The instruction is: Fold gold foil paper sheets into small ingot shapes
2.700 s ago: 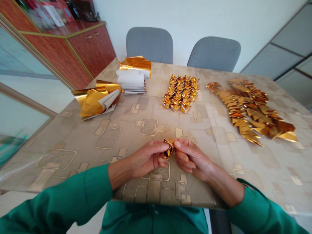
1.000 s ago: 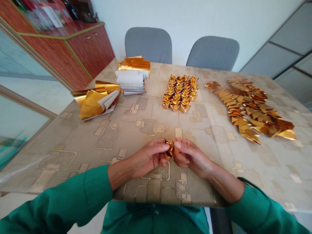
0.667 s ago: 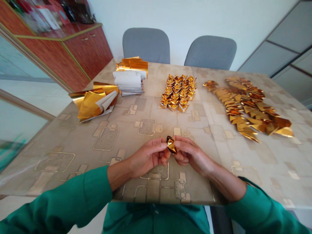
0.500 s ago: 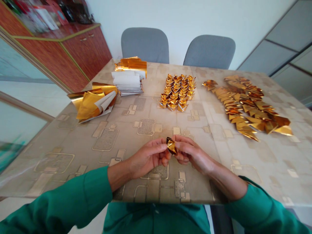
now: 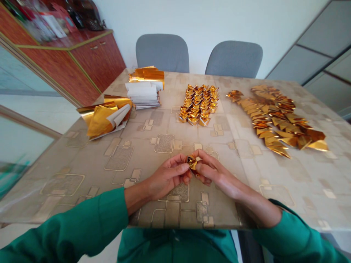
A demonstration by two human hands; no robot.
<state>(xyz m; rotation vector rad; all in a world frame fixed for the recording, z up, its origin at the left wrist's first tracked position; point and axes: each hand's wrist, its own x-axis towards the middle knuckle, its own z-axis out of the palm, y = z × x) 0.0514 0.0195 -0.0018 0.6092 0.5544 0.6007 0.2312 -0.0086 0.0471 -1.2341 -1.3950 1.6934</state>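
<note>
Between my two hands is a small gold foil paper ingot (image 5: 192,163), held just above the near part of the table. My left hand (image 5: 175,171) pinches its left side with thumb and fingers. On the other side my right hand (image 5: 210,168) grips it, the thumb pressing on the foil and the index finger curled over the far edge. Part of the ingot is covered by the fingers. Beyond the hands, finished-looking gold ingots (image 5: 199,104) stand in tight rows on the patterned tablecloth (image 5: 148,146).
Overlapping folded gold paper pieces (image 5: 274,120) spread across the right side. At the left lie loose gold sheets (image 5: 102,118) and a stack of white-backed paper (image 5: 143,95). Two grey chairs (image 5: 162,53) stand behind the table, a wooden cabinet (image 5: 95,62) at the far left.
My right thumb has moved left and inward, onto the front of the ingot, covering more of it. The left hand keeps its pinch almost unchanged. The view has shifted slightly.
</note>
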